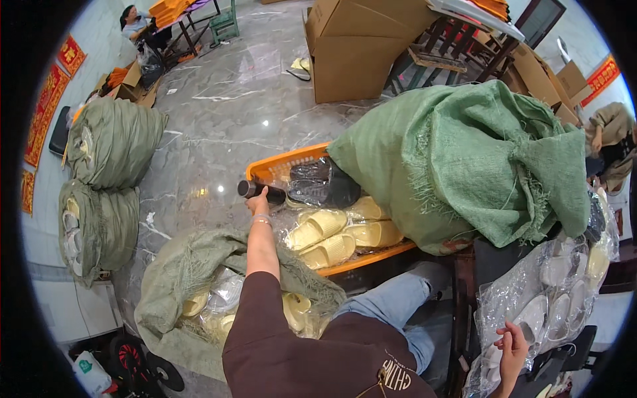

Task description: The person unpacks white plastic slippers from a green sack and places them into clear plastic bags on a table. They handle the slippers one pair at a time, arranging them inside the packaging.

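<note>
My left hand (257,200) is closed round a dark cylindrical bottle (271,194), over the left end of an orange plastic basket (358,264). In the basket, pale yellow slippers (317,229) lie in clear plastic, with a wrapped black pair (310,182) behind them. My right hand (511,351) is at the lower right, its fingers loosely bent and apart, with nothing visible in them. It is over or beside clear bags of white and grey slippers (531,318); whether it touches them I cannot tell.
A large green woven sack (464,166) bulges over the basket's right end. An opened sack (166,312) of wrapped slippers lies at my left, and two stuffed sacks (116,142) stand by the wall. Cardboard boxes (352,66) stand ahead; one person (139,30) sits far left, another (610,142) at right.
</note>
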A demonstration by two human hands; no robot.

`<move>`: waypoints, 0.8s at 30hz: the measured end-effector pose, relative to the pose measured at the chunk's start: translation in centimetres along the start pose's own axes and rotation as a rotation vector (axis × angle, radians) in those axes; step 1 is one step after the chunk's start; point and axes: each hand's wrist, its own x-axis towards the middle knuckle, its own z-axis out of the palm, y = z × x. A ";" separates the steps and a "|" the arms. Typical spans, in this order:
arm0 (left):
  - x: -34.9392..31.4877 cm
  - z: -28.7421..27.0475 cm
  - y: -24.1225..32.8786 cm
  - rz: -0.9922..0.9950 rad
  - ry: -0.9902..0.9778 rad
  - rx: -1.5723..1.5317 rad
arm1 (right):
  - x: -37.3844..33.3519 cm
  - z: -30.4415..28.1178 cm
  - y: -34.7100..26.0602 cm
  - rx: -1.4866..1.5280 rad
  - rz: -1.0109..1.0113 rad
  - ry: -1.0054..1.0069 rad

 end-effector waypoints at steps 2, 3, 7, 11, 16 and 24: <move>6.7 -0.7 -2.8 0.107 -0.305 -0.319 | 1.1 -0.3 0.7 0.032 -0.031 -0.005; 6.6 -0.5 -2.8 0.122 -0.386 -0.305 | 0.7 -0.2 1.3 0.043 -0.031 0.031; -0.4 -0.6 -5.1 0.724 -0.061 -0.338 | -2.8 -0.2 2.3 -0.097 -0.113 0.307; -13.0 -2.7 -10.7 0.791 -0.397 -0.166 | -5.4 -0.2 0.8 -0.112 -0.133 0.699; -37.3 -13.9 -13.4 0.934 -1.109 -0.275 | -8.2 0.8 2.7 -0.022 -0.119 0.854; -51.9 -25.2 -5.0 2.224 -1.792 -0.976 | -16.0 2.8 6.5 0.129 0.076 1.236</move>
